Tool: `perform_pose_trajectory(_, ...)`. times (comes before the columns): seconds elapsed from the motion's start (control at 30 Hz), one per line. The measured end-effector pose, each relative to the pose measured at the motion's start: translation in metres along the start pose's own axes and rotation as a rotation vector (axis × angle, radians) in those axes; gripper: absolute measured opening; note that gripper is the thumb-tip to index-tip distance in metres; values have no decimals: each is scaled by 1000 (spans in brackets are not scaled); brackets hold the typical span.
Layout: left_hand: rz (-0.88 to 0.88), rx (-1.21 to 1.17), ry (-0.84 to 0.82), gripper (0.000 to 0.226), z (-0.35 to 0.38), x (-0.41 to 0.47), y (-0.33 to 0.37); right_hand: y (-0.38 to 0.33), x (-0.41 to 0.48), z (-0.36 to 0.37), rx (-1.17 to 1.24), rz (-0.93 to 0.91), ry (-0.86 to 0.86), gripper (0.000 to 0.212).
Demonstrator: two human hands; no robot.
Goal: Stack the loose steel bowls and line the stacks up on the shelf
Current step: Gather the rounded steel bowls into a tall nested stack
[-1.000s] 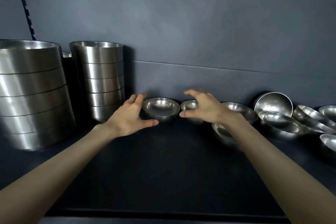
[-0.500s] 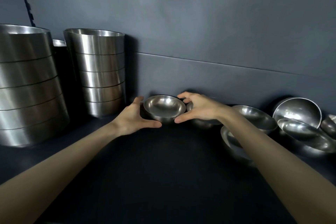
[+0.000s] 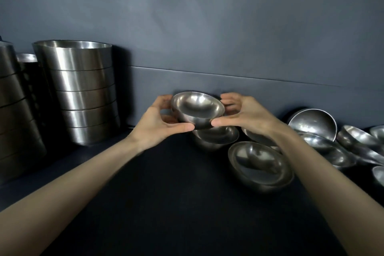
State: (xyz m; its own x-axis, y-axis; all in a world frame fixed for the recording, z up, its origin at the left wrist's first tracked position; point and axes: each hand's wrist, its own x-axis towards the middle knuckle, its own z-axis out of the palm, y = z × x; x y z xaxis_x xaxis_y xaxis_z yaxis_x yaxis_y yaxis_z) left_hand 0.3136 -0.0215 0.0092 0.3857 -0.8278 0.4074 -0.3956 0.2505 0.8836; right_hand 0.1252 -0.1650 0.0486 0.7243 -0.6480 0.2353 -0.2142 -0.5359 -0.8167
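A small steel bowl (image 3: 197, 109) is held in the air between both hands, tilted slightly toward me. My left hand (image 3: 158, 122) grips its left side, thumb under the base. My right hand (image 3: 243, 116) grips its right side, thumb at the base. Directly below sits another small bowl (image 3: 220, 136) on the dark shelf (image 3: 166, 193). A larger bowl (image 3: 259, 164) lies to the right under my right forearm. Several loose bowls (image 3: 313, 124) lie scattered further right.
A tall stack of steel bowls (image 3: 81, 91) stands at the back left, with a larger stack (image 3: 14, 110) at the far left edge. The grey back wall (image 3: 207, 37) runs close behind everything.
Both hands closed on the small bowl, lifted it off the shelf and carried it right, above the second small bowl. The camera moved closer.
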Motion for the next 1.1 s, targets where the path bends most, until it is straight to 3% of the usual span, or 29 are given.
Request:
perform_pose_trajectory(0.1, -1, -36, -32, 75, 22, 5, -2, 10, -10, -15, 49, 16, 26, 92)
perform_pose_trajectory(0.3, -50, 27, -13, 63, 47, 8, -9, 29, -25, -30, 20, 7, 36, 40)
perform_pose_trajectory(0.47, -47, 6, -55, 55, 52, 8, -18, 42, -26, -29, 7, 40, 61, 51)
perform_pose_trajectory(0.63, -77, -39, -130, 63, 52, 4, -27, 49, -24, -28, -36, 31, 56, 92)
perform_pose_trajectory(0.73, -79, -33, -122, 66, 53, 4, -30, 49, -24, -28, -72, 23, 36, 80)
perform_pose_trajectory(0.83, -91, -38, -122, 69, 51, 5, -32, 48, -24, -26, -110, 30, 29, 50)
perform_pose_trajectory(1.1, -105, -89, -126, 72, 42, 2, -35, 48, -20, -17, -86, 25, 8, 47)
